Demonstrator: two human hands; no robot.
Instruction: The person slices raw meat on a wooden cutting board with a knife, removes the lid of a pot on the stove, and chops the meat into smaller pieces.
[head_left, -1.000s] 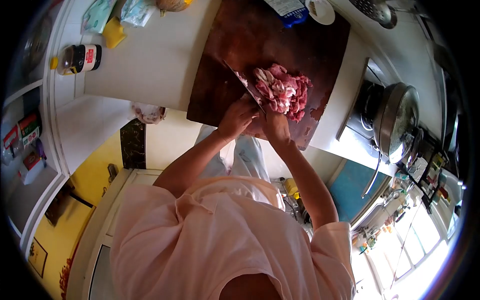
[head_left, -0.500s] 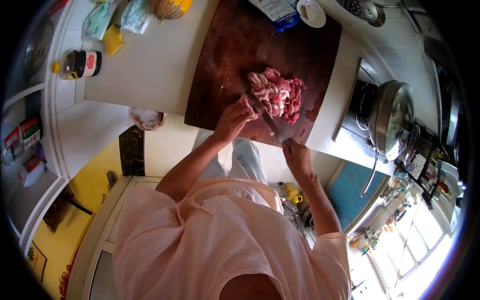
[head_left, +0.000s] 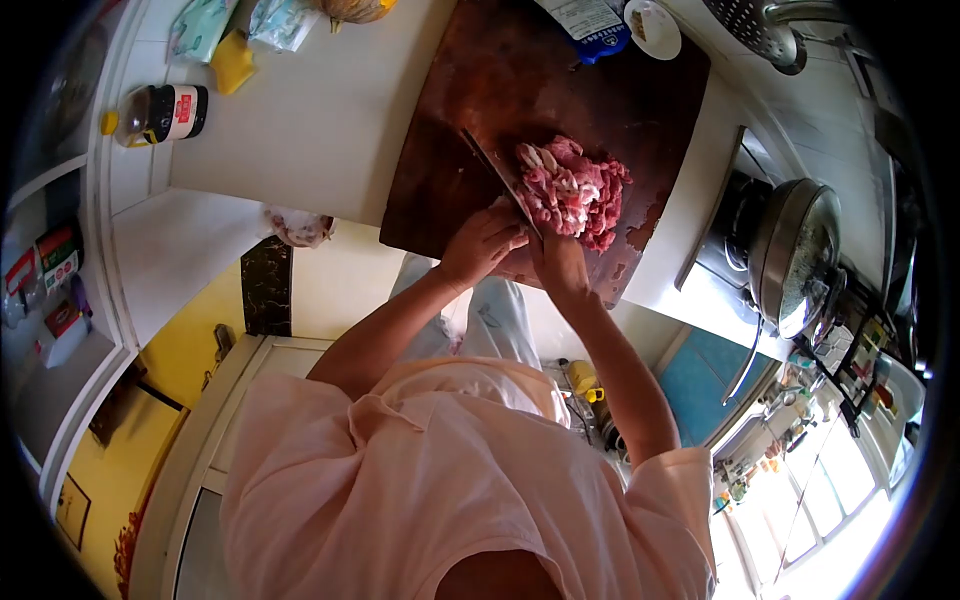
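Note:
A dark wooden cutting board [head_left: 440,190] carries a heap of sliced raw meat [head_left: 575,190], red with pale fat. My right hand [head_left: 560,265] is closed around the handle of a knife [head_left: 495,170], whose blade slants up and left along the heap's left side. Close against the blade's left side, my left hand [head_left: 485,245] has its fingers curled on a small piece of raw meat, mostly hidden under them.
A blue-and-white packet [head_left: 595,30] and a small white bowl [head_left: 653,28] sit at the board's far edge. To the right, a lidded pan [head_left: 795,250] rests on the stove. A dark sauce bottle [head_left: 165,113] and yellow cloth [head_left: 232,62] lie left.
The knife and my right hand have moved left and away from my body, nearer my left hand. The blade now points farther up-left. The whole view has shifted slightly.

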